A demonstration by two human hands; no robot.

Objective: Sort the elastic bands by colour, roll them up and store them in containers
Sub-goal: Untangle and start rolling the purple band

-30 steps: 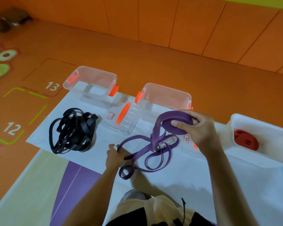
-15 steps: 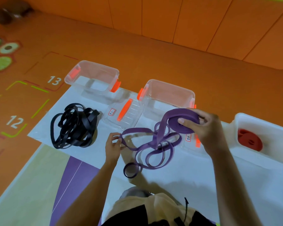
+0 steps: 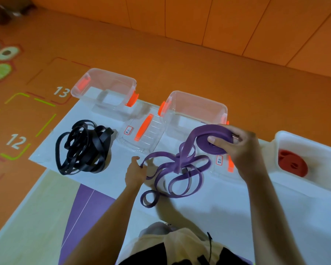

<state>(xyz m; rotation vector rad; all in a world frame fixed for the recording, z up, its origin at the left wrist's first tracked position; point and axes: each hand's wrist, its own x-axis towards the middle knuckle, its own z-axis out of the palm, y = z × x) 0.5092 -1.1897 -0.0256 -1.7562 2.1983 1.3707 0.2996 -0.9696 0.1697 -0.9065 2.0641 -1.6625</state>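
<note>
My right hand (image 3: 237,148) grips a partly rolled coil of purple elastic band (image 3: 214,139), held above the white sheet (image 3: 208,207). The loose rest of the purple band (image 3: 178,175) trails down in loops onto the sheet. My left hand (image 3: 135,174) pinches one of those loops at its left end. A tangled heap of black bands (image 3: 82,148) lies to the left. Two clear containers with orange clips stand behind: one at the left (image 3: 105,88), one in the middle (image 3: 197,109). A white container (image 3: 310,148) on the right holds rolled red bands (image 3: 292,165).
Two clear lids with orange handles lie on the sheet, one (image 3: 141,134) between the containers, one (image 3: 225,165) under my right hand. The floor around is an orange play mat with the numbers 12 and 13 at the left. An orange padded wall runs behind.
My right hand has kept the purple coil while the camera shifted slightly. My left hand lifted off the sheet and took hold of a loop at the left end.
</note>
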